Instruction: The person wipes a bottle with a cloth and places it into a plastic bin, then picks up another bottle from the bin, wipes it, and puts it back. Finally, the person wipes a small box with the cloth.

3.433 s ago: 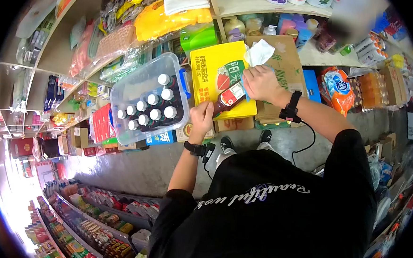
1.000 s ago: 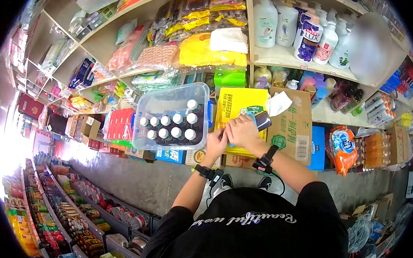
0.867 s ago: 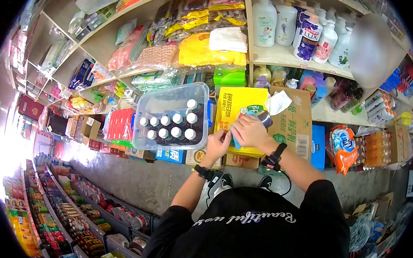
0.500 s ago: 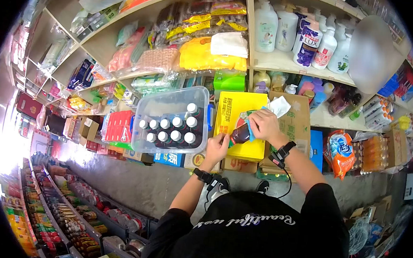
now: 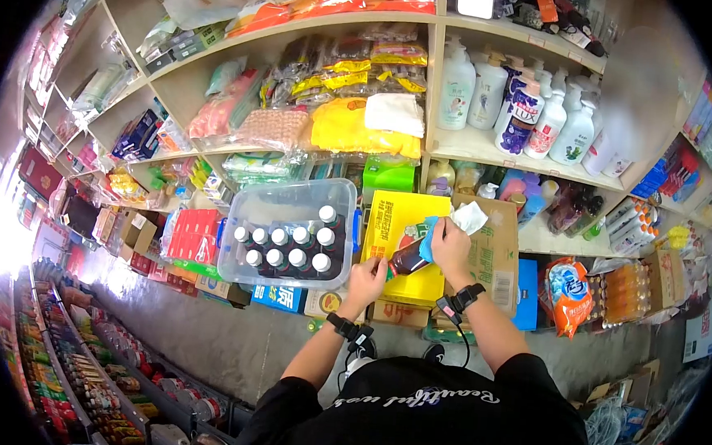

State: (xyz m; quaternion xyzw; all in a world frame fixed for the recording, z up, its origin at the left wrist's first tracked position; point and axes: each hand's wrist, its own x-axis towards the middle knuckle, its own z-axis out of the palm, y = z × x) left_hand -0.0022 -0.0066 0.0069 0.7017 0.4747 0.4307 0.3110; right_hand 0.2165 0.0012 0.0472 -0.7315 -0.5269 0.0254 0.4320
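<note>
A dark bottle [image 5: 407, 261] lies slanted between my hands above a yellow box [image 5: 395, 217]. My left hand [image 5: 366, 280] is closed on its lower-left end, which the fingers partly hide. At the upper-right end, my right hand [image 5: 450, 249] presses a blue cloth [image 5: 427, 243] around the bottle. To the left stands a clear plastic tub [image 5: 291, 187] with blue side handles. Several dark bottles with white caps [image 5: 328, 214] stand upright inside it. A crumpled white tissue [image 5: 470, 219] sits just beyond my right hand.
A cardboard box [image 5: 496, 268] is right of the yellow box, followed by a blue box [image 5: 526, 294] and an orange bag [image 5: 568, 294]. Red boxes [image 5: 195, 235] flank the tub's left side. Shelves with pump bottles [image 5: 519, 122] and packaged goods rise behind. Drink racks [image 5: 111, 362] line the lower left.
The view has tilted up, so the shelves and boxes sit lower in the picture. My right hand and the cloth have shifted slightly on the bottle, and more of its dark side shows.
</note>
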